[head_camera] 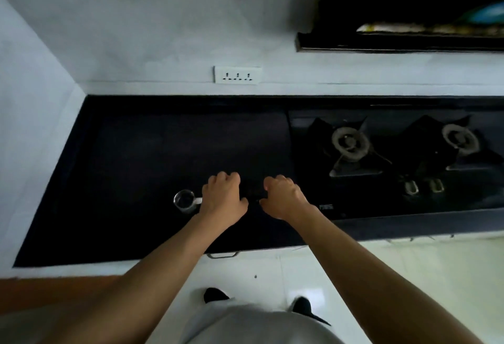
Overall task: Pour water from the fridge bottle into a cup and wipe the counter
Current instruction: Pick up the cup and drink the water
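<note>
A small clear glass cup (185, 200) with a handle stands on the black counter (141, 158), just left of my left hand (223, 196). My right hand (283, 197) lies a hand's width to the right of it. Both hands rest knuckles up on the counter, fingers curled under and thumbs pointing at each other. Between them lies a very dark shape that looks like a cloth (253, 189), and each hand seems to grip one end; it barely stands out against the counter. No bottle is in view.
A two-burner gas stove (351, 142) with two knobs (411, 187) takes up the counter's right part. A white socket strip (237, 74) sits on the back wall and a dark shelf (395, 43) hangs at the upper right. A drawer handle (222, 255) is below the counter's front edge.
</note>
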`<state>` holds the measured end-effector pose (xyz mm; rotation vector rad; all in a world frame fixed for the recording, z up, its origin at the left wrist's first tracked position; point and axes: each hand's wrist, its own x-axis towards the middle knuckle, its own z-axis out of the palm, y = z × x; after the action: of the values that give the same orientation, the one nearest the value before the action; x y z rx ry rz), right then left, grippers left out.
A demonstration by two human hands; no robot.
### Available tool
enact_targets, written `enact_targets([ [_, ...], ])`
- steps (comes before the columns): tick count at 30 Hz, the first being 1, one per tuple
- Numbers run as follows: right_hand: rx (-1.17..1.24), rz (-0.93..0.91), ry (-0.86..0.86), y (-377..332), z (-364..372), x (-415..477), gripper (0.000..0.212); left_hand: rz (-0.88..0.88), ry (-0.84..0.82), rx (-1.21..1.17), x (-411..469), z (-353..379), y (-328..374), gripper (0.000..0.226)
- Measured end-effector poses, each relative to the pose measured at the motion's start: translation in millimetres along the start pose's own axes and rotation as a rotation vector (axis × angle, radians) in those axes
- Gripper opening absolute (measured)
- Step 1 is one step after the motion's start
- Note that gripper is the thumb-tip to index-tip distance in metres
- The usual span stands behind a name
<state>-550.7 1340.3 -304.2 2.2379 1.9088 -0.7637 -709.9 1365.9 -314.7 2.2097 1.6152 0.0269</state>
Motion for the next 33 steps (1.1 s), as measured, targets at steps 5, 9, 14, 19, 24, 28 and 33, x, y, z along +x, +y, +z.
enact_targets([
  [5, 0.005, 0.025, 0.061, 64.6, -18.6, -41.8, 0.043, 0.085, -0.024, 0.066, -9.9, 15.8, 73.7, 0.044],
  [9, 0.018, 0.073, 0.108, 137.8, -31.3, -86.8, 0.044, 0.136, -0.026, 0.099, -21.5, 36.6, 155.1, 0.044],
  [14, 0.105, 0.194, 0.186, 258.4, -44.7, -163.2, 0.044, 0.249, -0.071, 0.06, -41.5, 76.4, 287.2, 0.043],
  [19, 0.162, 0.35, 0.276, 380.6, -56.6, -235.3, 0.034, 0.382, -0.126, 0.087, -54.8, 115.7, 415.9, 0.041],
  [24, 0.254, 0.489, 0.345, 481.1, -63.0, -277.4, 0.036, 0.518, -0.187, 0.124, -49.4, 144.9, 520.1, 0.045],
  [28, 0.33, 0.606, 0.383, 551.3, -66.4, -287.4, 0.038, 0.607, -0.239, 0.144, -26.8, 167.7, 589.5, 0.048],
  [33, 0.349, 0.746, 0.412, 642.3, -89.2, -292.5, 0.036, 0.722, -0.283, 0.151, 16.6, 198.3, 692.8, 0.048],
])
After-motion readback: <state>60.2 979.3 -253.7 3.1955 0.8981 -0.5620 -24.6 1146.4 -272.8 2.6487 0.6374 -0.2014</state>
